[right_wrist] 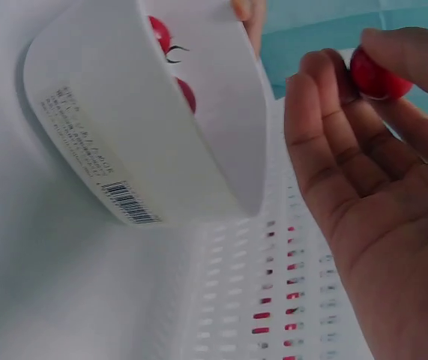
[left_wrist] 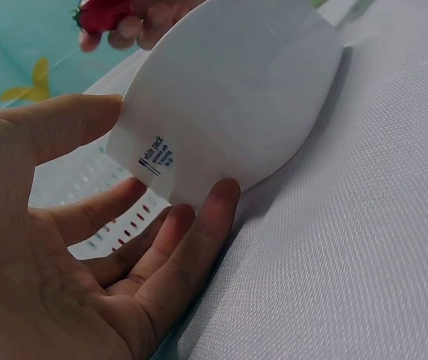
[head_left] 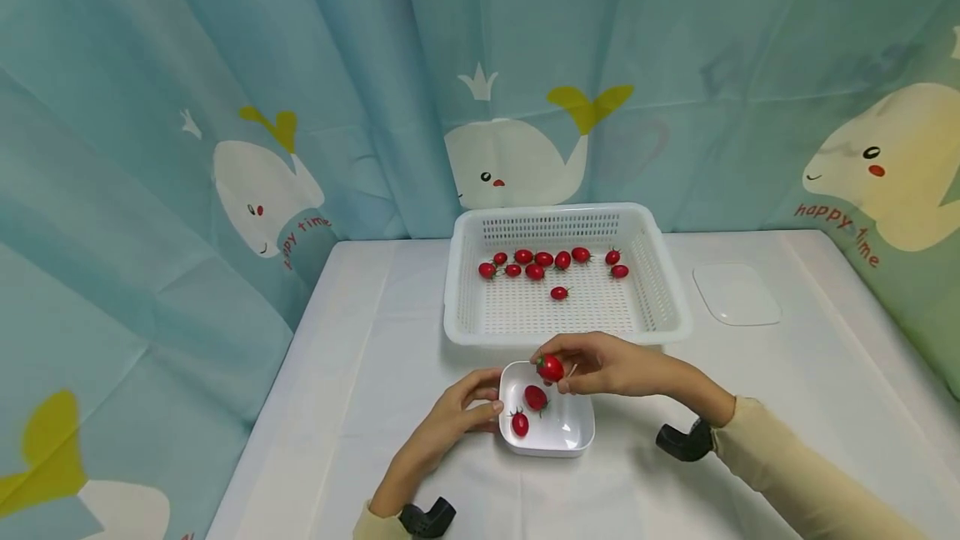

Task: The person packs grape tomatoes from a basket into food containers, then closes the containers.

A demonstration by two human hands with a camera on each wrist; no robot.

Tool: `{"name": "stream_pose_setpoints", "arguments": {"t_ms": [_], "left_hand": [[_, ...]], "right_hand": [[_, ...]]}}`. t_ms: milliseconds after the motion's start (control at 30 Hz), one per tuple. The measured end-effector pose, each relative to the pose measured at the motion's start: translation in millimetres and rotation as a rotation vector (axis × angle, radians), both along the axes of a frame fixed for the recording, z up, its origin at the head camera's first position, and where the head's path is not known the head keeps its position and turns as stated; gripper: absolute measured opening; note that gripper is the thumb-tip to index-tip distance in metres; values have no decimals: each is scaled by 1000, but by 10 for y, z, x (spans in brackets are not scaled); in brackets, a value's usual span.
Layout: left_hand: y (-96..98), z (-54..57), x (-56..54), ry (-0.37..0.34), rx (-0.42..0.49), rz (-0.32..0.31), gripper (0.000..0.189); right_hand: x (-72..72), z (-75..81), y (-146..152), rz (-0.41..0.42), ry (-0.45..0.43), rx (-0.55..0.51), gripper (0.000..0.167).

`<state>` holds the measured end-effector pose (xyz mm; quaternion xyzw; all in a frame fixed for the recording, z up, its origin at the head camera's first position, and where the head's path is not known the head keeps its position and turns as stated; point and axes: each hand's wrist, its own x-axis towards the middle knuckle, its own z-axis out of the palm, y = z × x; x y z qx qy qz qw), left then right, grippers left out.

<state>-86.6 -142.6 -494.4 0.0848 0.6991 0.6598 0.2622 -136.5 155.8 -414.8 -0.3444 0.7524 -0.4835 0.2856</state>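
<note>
My right hand (head_left: 600,363) pinches a red cherry tomato (head_left: 550,368) between thumb and fingertips, above the far rim of a small white square container (head_left: 562,437). In the right wrist view the held tomato (right_wrist: 378,75) shows at the fingertips, apart from the container. Inside the container lie a tomato (head_left: 536,397) and another tomato (head_left: 520,423) with its green stem; a bit of red under the right hand is partly hidden. My left hand (head_left: 459,408) touches the container's left side with spread, loosely bent fingers and thumb, plain in the left wrist view.
A large white perforated basket (head_left: 457,298) stands behind the container, with several cherry tomatoes (head_left: 535,272) mostly toward its back. A clear flat lid (head_left: 738,294) lies on the table to the right. A blue whale-print curtain (head_left: 360,107) hangs behind the white table (head_left: 375,332).
</note>
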Motion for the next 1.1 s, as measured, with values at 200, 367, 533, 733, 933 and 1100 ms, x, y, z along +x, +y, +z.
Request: {"name": "stream_pose_setpoints", "arguments": {"t_ms": [200, 367, 533, 733, 933, 1100], "left_hand": [[-3, -3, -9, 3, -3, -4, 57], [-9, -10, -11, 6, 2, -5, 57], [-12, -18, -8, 8, 2, -5, 57], [1, -23, -2, -1, 19, -1, 57], [5, -29, -2, 1, 15, -2, 57], [-13, -43, -10, 7, 7, -2, 56]], "right_hand": [[15, -50, -78, 32, 59, 119, 39], [1, -59, -174, 134, 50, 186, 35], [-53, -36, -282, 215, 102, 296, 36], [-83, -15, -367, 282, 126, 353, 33], [-76, -55, -420, 303, 57, 416, 27], [-74, -90, -473, 316, 20, 450, 24]]}}
